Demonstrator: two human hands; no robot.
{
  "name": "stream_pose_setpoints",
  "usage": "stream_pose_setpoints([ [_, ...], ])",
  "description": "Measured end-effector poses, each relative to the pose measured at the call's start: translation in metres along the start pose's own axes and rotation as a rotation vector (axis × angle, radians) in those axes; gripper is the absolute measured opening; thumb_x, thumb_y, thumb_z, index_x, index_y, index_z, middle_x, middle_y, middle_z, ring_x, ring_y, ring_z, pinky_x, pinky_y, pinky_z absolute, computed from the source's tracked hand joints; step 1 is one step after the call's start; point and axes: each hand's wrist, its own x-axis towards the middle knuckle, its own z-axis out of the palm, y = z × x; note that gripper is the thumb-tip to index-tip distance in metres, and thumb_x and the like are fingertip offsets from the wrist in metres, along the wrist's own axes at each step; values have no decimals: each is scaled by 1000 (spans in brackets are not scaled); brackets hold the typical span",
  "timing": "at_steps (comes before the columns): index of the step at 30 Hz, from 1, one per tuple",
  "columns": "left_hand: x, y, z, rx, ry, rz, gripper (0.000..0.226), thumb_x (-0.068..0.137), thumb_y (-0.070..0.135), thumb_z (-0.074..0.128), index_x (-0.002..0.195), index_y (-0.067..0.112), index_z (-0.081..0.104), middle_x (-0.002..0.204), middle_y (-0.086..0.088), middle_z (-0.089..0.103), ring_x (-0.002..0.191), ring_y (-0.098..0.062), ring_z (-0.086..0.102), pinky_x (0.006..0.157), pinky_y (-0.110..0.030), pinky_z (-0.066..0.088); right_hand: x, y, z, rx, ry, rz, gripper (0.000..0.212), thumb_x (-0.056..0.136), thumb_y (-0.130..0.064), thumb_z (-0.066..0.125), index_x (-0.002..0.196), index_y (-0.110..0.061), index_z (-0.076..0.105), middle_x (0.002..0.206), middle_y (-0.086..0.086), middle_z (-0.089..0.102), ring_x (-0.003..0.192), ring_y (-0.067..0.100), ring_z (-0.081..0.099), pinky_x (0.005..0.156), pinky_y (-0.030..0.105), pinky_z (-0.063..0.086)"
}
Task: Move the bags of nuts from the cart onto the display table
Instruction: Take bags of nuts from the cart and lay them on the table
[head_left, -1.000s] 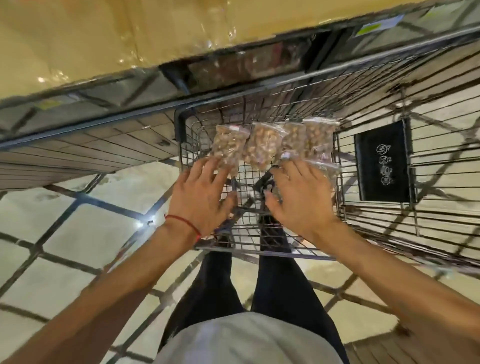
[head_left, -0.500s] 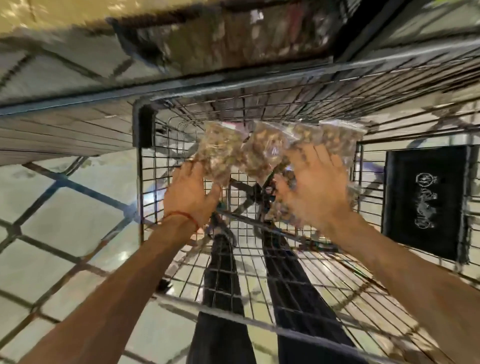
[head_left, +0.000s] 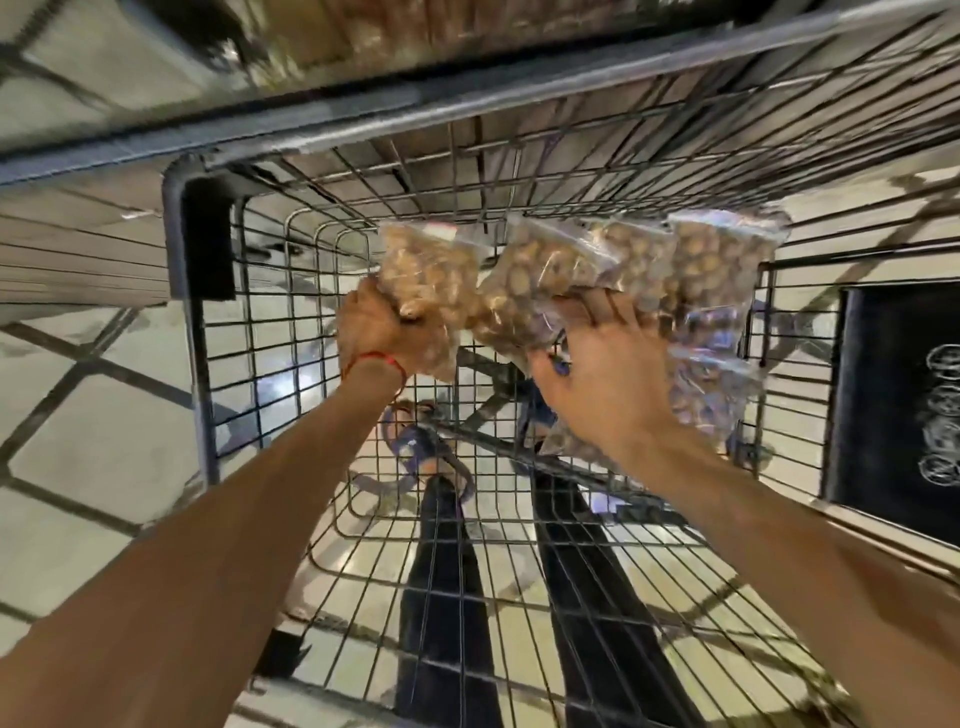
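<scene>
1 head-worn wide-angle view, facing steeply down into cart (head_left: 200, 234), close range.

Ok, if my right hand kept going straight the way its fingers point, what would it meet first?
The clear bags of nuts; your right hand has its fingers on them. Behind those, probably the cart's wire end wall, though depth is unclear.
</scene>
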Motion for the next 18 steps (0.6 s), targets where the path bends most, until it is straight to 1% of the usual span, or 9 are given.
stream_pose_setpoints([
  [2,-16,7,-9,-31,-92,65,64,82,63,69,122,14,62,123,-5,66,116,-26,64,97,-39,55,3,3,1,41,-35,16,58,97,-46,62,146,-17,55,139,9,60,126,30,59,102,43,49],
  [4,-43,18,-18,-711,-134,-66,34,100,28,61,126,6,63,135,-17,60,130,-34,53,109,-44,43,9,5,4,243,-86,63,56,100,-36,67,150,-17,49,132,9,57,100,24,68,72,30,55],
  [5,-48,15,-24,-1111,-161,-250,22,96,13,56,112,2,65,123,-21,63,121,-36,54,108,-45,42,12,5,6,383,-117,107,56,100,-30,69,150,-17,47,124,8,58,86,21,69,60,23,55],
  [6,-55,12,-22,-1150,-145,-258,13,89,5,57,99,0,64,106,-20,66,106,-33,56,105,-45,43,17,6,11,525,-140,163,57,100,-27,72,150,-17,47,121,8,60,80,20,69,56,20,55],
  [8,-70,0,-19,-680,-35,-169,20,85,6,73,104,4,66,99,-10,71,96,-23,61,105,-45,49,27,7,18,777,-142,301,55,96,-29,77,145,-17,54,129,9,65,94,22,69,75,19,56],
  [11,-94,-12,-12,-843,-83,-152,36,82,10,85,110,21,66,106,4,74,98,-18,71,87,-41,61,36,5,22,1071,-188,530,31,95,-31,80,118,-28,60,118,-2,71,89,11,62,77,19,47],
  [14,-106,-26,-4,-925,-101,-178,44,86,15,83,124,12,61,110,1,74,99,-15,73,68,-23,62,42,0,26,1185,-161,627,24,94,-24,81,103,-31,59,109,-7,71,102,13,65,81,14,46],
  [16,-111,-31,-1,-924,-114,-190,47,87,21,82,127,12,59,115,-2,73,104,-19,73,72,-25,63,46,-8,29,1218,-203,660,49,87,-31,86,128,-21,62,120,-3,72,112,14,66,108,29,49],
  [18,-114,-33,0,-913,-121,-235,47,87,27,81,125,13,57,117,-4,71,107,-23,72,86,-40,62,45,-15,33,1243,-242,677,82,86,-29,88,155,-26,44,138,-7,64,122,11,56,122,36,34],
])
